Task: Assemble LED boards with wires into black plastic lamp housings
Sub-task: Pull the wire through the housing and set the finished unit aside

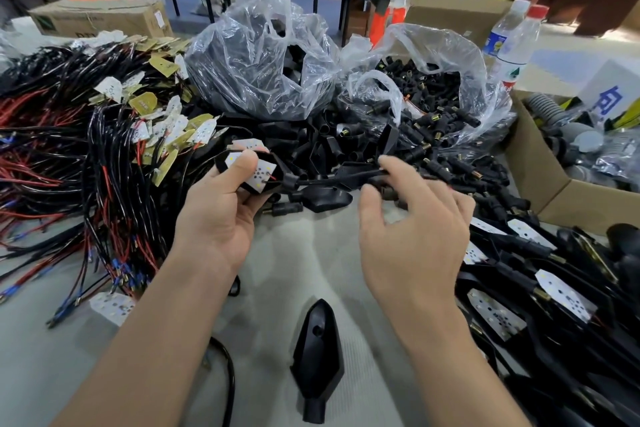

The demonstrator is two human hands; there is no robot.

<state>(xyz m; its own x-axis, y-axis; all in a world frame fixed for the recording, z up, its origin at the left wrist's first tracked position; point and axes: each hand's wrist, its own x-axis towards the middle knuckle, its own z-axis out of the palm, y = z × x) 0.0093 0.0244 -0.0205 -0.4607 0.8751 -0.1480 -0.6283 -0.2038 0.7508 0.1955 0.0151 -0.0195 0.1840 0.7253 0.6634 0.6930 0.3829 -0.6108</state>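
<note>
A white LED board (261, 177) sits in a black housing (277, 185) above mid-bench; a second housing (317, 357) lies back-up, tip pointing away, near the front edge.

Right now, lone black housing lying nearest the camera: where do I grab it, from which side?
Pinch the lone housing across its wide mid-body, coming down from above onto both flanks. It lies flat, pointed tip away, narrow stem toward the camera. The table shows on either side, so there is probably room. Tip and stem taper and likely slip.
</note>
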